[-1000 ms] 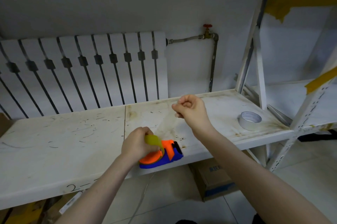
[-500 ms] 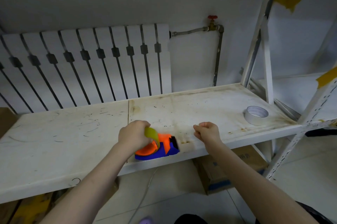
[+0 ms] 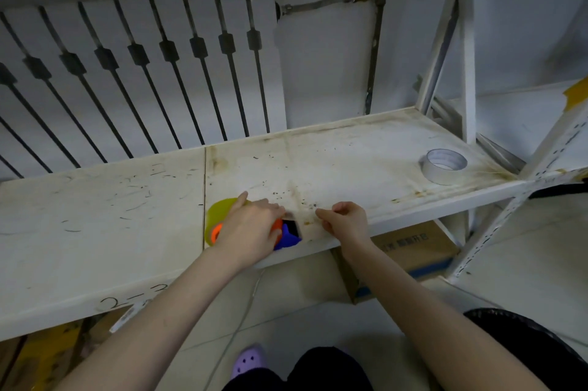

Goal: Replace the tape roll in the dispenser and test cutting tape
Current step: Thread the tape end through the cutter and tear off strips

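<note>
Test-cut step, I judge. My left hand (image 3: pixel 251 228) clamps the dispenser (image 3: pixel 288 236); my right hand (image 3: pixel 345 220), just beside it, pinches the tape strip (image 3: pixel 304 223). Next: tear across blade.

the orange and blue tape dispenser (image 3: pixel 288 236) sits at the front edge of the shelf with a yellow-green tape roll (image 3: pixel 219 214) in it, mostly hidden, a strip of clear tape (image 3: pixel 305 219) sticks out to its right, and a white tape roll (image 3: pixel 444 166) lies flat far right.
</note>
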`<state>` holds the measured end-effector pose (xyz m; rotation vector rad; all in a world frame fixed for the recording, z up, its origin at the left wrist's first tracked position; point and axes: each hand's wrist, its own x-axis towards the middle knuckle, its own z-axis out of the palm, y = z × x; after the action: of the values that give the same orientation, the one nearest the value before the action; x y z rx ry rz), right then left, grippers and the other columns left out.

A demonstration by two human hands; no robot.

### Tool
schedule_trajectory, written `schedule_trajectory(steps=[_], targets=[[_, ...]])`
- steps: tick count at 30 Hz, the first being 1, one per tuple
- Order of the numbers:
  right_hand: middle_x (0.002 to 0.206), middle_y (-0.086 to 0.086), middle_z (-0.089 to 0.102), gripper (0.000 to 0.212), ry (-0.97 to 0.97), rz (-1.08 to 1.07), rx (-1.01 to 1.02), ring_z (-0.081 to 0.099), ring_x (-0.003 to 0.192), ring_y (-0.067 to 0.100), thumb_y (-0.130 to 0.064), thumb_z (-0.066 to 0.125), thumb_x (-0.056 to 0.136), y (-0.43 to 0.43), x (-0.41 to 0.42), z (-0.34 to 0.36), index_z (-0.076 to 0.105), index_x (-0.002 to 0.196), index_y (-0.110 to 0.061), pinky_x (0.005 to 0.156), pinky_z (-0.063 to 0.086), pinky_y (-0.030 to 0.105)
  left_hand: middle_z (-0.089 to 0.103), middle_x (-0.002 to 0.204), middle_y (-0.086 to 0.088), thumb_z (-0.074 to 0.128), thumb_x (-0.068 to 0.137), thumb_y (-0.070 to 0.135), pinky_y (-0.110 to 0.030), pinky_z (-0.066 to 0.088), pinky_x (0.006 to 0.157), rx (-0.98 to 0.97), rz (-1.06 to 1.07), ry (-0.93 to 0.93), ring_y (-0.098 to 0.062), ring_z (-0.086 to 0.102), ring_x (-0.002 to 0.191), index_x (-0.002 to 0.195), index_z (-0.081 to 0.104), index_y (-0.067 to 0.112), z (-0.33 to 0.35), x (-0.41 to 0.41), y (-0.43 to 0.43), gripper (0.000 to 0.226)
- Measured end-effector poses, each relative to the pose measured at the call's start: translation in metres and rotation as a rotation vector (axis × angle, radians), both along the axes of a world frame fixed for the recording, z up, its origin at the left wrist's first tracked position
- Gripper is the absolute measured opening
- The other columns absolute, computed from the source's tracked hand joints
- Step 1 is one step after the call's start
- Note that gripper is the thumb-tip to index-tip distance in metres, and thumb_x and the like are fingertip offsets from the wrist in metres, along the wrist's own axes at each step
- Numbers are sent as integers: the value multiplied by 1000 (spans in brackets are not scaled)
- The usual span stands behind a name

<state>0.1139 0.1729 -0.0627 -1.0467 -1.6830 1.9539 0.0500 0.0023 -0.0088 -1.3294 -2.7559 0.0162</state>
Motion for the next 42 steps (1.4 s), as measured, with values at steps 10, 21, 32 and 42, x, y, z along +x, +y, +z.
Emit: schedule_trajectory(steps=[10, 21, 32, 42], targets=[[67, 5, 50, 29, 25, 70, 122, 53, 55, 14, 0, 72, 78, 0, 9, -2, 45, 76, -11, 66, 54, 32, 67, 110, 6, 53, 81, 28, -41, 15, 116, 82, -29, -57, -17, 60, 106, 109, 62, 27, -3, -5, -1, 29], [67, 5, 47, 29, 87, 119, 119, 50, 56, 16, 4, 68, 78, -14, 27, -17, 44, 74, -11, 57, 50, 24, 65, 100, 9, 65, 74, 37, -36, 10, 117, 87, -72, -141, -11, 58, 103, 94, 69, 28, 4, -7, -5, 23], [68, 5, 47, 26, 133, 136, 82, 50, 59, 13, 5, 66, 79, -22, 32, -17, 44, 77, -9, 54, 52, 16, 59, 83, 10, 67, 73, 44, -41, 11, 118, 40, -50, -98, -11, 59, 91, 78, 67, 23, 2, -7, -4, 22], [69, 4, 47, 29, 126, 118, 12, 51, 62, 16, 5, 66, 79, -20, 29, -20, 43, 73, -11, 52, 50, 16, 68, 87, 7, 66, 73, 45, -41, 11, 118, 48, -42, -89, -14, 60, 103, 80, 70, 24, 3, -5, -2, 23]])
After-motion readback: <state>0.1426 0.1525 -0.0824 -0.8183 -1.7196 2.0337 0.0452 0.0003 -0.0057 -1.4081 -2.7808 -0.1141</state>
